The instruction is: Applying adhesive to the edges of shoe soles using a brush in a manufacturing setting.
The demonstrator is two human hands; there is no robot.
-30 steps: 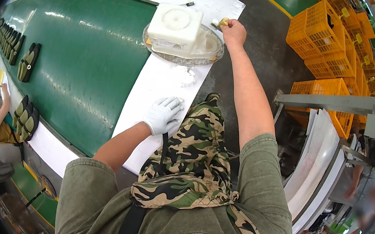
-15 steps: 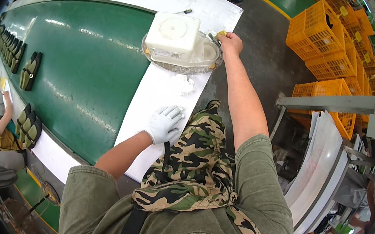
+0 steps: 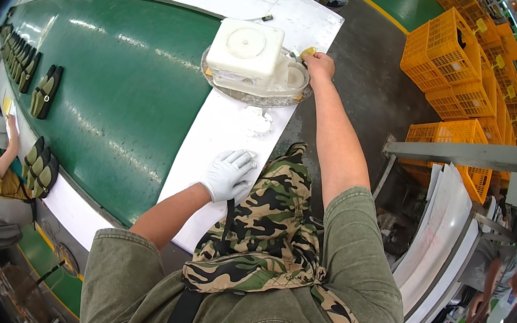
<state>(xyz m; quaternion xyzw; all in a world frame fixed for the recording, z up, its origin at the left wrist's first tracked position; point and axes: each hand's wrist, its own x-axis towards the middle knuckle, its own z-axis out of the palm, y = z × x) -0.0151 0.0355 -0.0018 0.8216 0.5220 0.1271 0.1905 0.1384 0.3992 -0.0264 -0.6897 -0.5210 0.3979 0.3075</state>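
My left hand (image 3: 230, 174) wears a white glove and lies on the white tabletop strip (image 3: 199, 148), its fingers stretched out. Farther off, my bare right hand (image 3: 320, 67) is closed in a pinch on a small yellow piece (image 3: 308, 52); its exact kind is hard to make out. That hand is at the right end of a white plastic container (image 3: 244, 50) with a round mark on top. The container stands in an oval clear tray (image 3: 259, 99) with a round cup at its right side. A crumpled white wad (image 3: 255, 121) lies between the tray and my left hand.
Left of the strip runs a green conveyor belt (image 3: 125, 93); olive and black shoes (image 3: 45, 93) stand along its far left. Yellow crates (image 3: 442, 55) are stacked at the right, beyond a grey metal beam (image 3: 472, 153). Other people (image 3: 5, 175) work at the left edge.
The whole view has shifted slightly. My right hand stays beside the container with the yellow piece, tilted a little differently. My left hand rests as before.
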